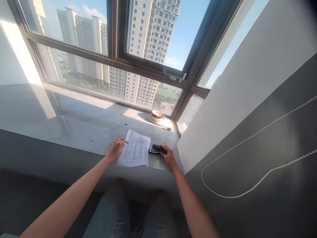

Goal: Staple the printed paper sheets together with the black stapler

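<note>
A printed sheet of paper (pixel 135 148) lies on the window ledge (pixel 81 120), its lower edge near the ledge's front. At its left edge is my left hand (pixel 116 149), the index finger stretched over the paper and the other fingers curled; whether they pinch the edge is too small to tell. Just right of the paper, my right hand (pixel 168 155) is closed around the back end of a black stapler (pixel 156 148). The stapler's front points left, close to the paper's right edge, and its jaws are apart.
A round coiled stack (pixel 156 117) stands at the back of the ledge by the dark window frame (pixel 148 74). A white wall slopes up at the right, with a beaded cord (pixel 232 197) hanging beside it. My legs are below the ledge.
</note>
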The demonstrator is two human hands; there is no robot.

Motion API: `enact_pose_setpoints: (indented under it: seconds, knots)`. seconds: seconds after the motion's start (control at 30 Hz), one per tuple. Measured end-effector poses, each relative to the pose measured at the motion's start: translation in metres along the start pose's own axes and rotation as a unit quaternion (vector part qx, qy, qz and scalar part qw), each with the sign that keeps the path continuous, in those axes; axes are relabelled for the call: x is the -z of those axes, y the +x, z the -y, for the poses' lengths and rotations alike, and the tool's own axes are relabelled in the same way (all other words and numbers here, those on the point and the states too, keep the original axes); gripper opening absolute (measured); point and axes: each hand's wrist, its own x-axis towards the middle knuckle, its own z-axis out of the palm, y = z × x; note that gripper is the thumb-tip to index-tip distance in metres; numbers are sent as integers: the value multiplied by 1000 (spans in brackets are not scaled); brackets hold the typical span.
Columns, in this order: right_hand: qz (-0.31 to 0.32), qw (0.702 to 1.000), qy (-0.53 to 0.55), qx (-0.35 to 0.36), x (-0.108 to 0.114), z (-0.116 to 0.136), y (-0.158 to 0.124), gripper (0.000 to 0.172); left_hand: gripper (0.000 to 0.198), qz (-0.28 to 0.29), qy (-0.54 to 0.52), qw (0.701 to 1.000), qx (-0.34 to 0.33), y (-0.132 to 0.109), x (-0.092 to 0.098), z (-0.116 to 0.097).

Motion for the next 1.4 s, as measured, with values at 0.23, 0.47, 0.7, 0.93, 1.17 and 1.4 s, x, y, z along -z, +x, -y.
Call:
enact_pose_setpoints:
  seconds: [0.23, 0.47, 0.7, 0.93, 1.17, 1.4]
  knots:
    - [-20, 1000, 0, 1, -1, -2, 0, 39, 41, -29, -77, 989, 121, 14, -2, -8]
    - [-28, 1000, -3, -3, -1, 2, 0, 39, 51, -34, -327, 932, 151, 21, 12, -12]
    - [-29, 1000, 5, -8, -2, 2, 0, 39, 42, -40, -214, 970, 105, 16, 3, -16]
    - [-96, 994, 11, -46, 1, -4, 1, 38, 46, 29, -158, 985, 64, 11, -13, -11]
    - [-74, 997, 0, -27, -1, -3, 2, 32, 45, 27, -165, 986, 15, 12, -18, -5]
    - [-52, 989, -138, 26, -9, 17, -3, 40, 41, 47, -166, 985, 32, 11, -20, -6]
